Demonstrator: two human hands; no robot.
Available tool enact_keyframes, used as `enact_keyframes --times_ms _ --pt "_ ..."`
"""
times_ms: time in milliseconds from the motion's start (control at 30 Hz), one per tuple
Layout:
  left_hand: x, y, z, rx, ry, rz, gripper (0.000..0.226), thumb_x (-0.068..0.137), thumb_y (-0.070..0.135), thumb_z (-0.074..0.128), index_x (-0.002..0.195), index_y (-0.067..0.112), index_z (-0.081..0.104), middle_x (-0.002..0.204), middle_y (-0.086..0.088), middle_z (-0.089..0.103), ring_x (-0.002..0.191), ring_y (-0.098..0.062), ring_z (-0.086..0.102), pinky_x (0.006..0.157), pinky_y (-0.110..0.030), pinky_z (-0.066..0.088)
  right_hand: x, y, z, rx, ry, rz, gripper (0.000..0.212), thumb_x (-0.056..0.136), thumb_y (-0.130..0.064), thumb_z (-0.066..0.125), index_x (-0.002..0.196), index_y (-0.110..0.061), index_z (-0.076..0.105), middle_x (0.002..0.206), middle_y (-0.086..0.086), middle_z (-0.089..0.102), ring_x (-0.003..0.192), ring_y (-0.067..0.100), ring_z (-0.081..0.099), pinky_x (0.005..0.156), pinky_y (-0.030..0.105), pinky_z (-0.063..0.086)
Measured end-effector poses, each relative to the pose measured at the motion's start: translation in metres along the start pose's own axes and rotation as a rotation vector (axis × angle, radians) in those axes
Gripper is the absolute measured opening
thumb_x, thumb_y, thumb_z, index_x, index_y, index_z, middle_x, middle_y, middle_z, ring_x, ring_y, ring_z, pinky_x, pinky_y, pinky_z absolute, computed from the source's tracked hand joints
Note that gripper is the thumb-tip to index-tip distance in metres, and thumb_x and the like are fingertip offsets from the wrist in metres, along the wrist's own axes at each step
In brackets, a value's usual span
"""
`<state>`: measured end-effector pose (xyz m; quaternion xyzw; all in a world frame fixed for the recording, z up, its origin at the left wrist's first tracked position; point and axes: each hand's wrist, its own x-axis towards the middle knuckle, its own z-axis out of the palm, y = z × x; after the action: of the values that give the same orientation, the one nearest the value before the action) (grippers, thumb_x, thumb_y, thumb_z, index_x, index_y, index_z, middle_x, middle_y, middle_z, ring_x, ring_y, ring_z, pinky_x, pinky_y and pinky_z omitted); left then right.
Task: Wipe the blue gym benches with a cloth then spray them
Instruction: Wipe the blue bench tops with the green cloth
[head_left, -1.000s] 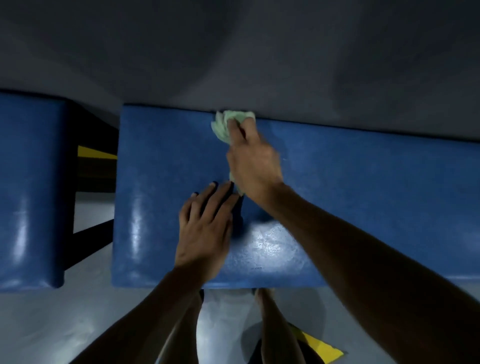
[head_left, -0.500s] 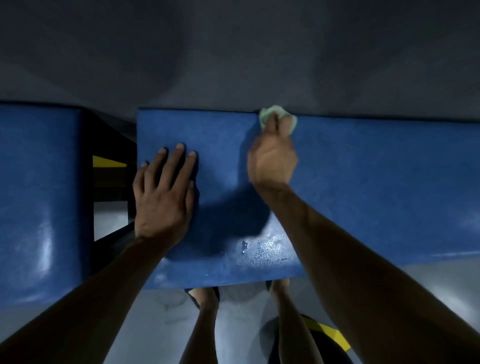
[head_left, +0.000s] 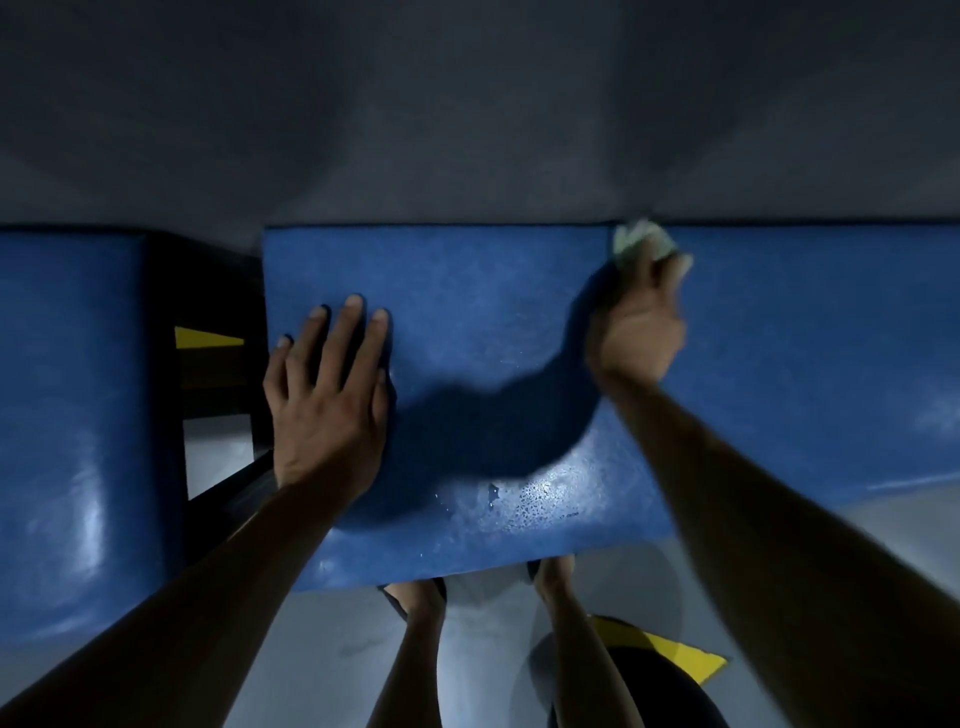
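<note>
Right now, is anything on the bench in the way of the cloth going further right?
Nothing visible. The right hand holds the cloth at the bench's far edge, with only bare blue surface to its right. The left hand rests flat, well left.

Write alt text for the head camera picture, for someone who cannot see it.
Seen from above, a person's right hand presses a pale green cloth against the far edge of a blue gym bench while the left hand rests flat on its near left part. A second blue bench stands to the left.

Dim grey wall (head_left: 467, 104), pale glossy floor (head_left: 322, 649)
</note>
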<state>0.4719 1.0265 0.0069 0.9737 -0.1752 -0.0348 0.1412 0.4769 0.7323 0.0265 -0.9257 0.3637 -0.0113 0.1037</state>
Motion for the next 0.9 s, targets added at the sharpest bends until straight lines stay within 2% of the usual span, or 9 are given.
enact_keyframes --times_ms 67,133,267,400,533,667,767,833,900 --pt "0.001 0.0 0.002 0.003 -0.006 0.0 0.055 0.103 0.035 0.041 0.157 0.026 0.031 0.166 0.001 0.024 0.153 -0.028 0.019 0.119 -0.052 0.015 -0.038 -0.049 0.021 0.101 -0.03 -0.165 0.062 0.094 -0.01 0.047 0.154 -0.016 0.037 0.158 0.013 0.038 0.119 0.04 0.059 0.087 0.045 0.052" --pt "0.001 -0.001 0.002 0.015 -0.002 -0.005 0.055 0.103 0.035 0.042 0.156 0.026 0.032 0.166 0.001 0.025 0.153 -0.028 0.02 0.119 -0.053 0.017 -0.074 -0.084 0.025 0.099 -0.088 -0.438 0.064 0.088 -0.009 0.05 0.151 -0.012 0.042 0.146 0.013 0.051 0.099 0.034 0.065 0.071 0.039 0.055" --pt "0.001 0.001 0.003 0.018 0.005 0.0 0.055 0.104 0.036 0.039 0.157 0.026 0.031 0.166 0.001 0.024 0.153 -0.028 0.02 0.119 -0.052 0.015 -0.051 -0.039 -0.006 -0.063 -0.224 -0.952 0.079 0.072 -0.011 0.07 0.148 -0.013 0.046 0.128 0.011 0.059 0.079 0.033 0.062 0.057 0.036 0.052" --pt "0.0 -0.001 0.004 -0.003 0.012 -0.001 0.056 0.104 0.035 0.039 0.157 0.026 0.029 0.166 0.001 0.023 0.153 -0.028 0.017 0.119 -0.053 0.014 0.004 0.052 -0.025 -0.094 -0.073 -0.477 0.065 0.091 -0.015 0.057 0.152 -0.021 0.039 0.145 0.017 0.047 0.088 0.046 0.062 0.065 0.046 0.053" --pt "-0.001 -0.001 0.005 -0.002 0.029 -0.004 0.054 0.103 0.034 0.04 0.156 0.026 0.031 0.166 0.002 0.023 0.153 -0.027 0.017 0.119 -0.054 0.016 -0.038 0.011 -0.002 0.013 0.039 -0.026 0.057 0.099 -0.02 0.042 0.155 -0.02 0.034 0.159 0.019 0.031 0.109 0.046 0.06 0.079 0.048 0.053" --pt "-0.001 -0.003 0.005 0.005 0.041 0.008 0.053 0.104 0.036 0.039 0.156 0.025 0.033 0.165 0.001 0.027 0.152 -0.027 0.02 0.118 -0.053 0.018 -0.12 -0.036 0.012 0.044 -0.072 -0.545 0.059 0.088 -0.014 0.044 0.146 -0.009 0.049 0.142 0.019 0.052 0.078 0.032 0.063 0.052 0.034 0.051" --pt "-0.001 -0.002 0.007 0.023 0.06 0.012 0.052 0.104 0.037 0.038 0.155 0.027 0.035 0.164 0.001 0.028 0.151 -0.027 0.023 0.118 -0.052 0.019 -0.092 0.017 -0.006 -0.131 -0.245 -1.006 0.069 0.083 -0.013 0.047 0.152 -0.018 0.037 0.136 0.013 0.052 0.088 0.034 0.06 0.061 0.038 0.057" --pt "-0.002 -0.001 0.009 0.024 0.068 -0.001 0.051 0.105 0.037 0.038 0.155 0.027 0.034 0.164 0.002 0.028 0.152 -0.026 0.023 0.119 -0.052 0.019 -0.054 0.065 -0.019 -0.211 -0.189 -0.894 0.072 0.085 -0.013 0.05 0.154 -0.019 0.03 0.137 0.019 0.05 0.081 0.043 0.062 0.06 0.043 0.057" --pt "-0.002 -0.001 0.009 0.012 0.065 0.008 0.051 0.105 0.037 0.037 0.155 0.027 0.034 0.165 0.002 0.028 0.152 -0.026 0.022 0.119 -0.052 0.018 -0.035 0.093 -0.029 -0.157 -0.083 -0.492 0.068 0.091 -0.013 0.051 0.155 -0.02 0.03 0.14 0.02 0.045 0.081 0.047 0.06 0.061 0.046 0.053"
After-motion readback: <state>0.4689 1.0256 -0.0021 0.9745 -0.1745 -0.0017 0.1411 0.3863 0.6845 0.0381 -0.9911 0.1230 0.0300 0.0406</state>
